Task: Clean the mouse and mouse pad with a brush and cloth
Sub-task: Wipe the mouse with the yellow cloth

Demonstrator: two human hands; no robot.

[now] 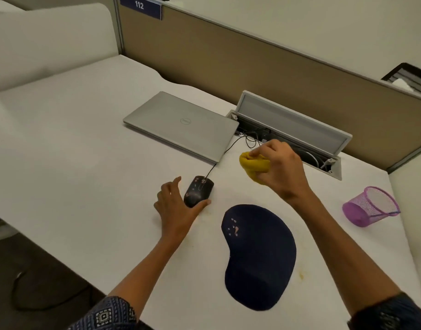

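Cloth (253,165) in right hand (279,167)

White desk (85,144) backed by a tan partition (228,55).

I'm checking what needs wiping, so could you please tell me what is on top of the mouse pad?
Small pale spots sit near the far-left edge of the mouse pad. Nothing else lies on it or covers it.

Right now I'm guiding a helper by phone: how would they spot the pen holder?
Start at the closed silver laptop on the white desk, then look to the desk's far right edge. The pen holder lies tipped on its side there: a purple wire-mesh cup, the only see-through item.
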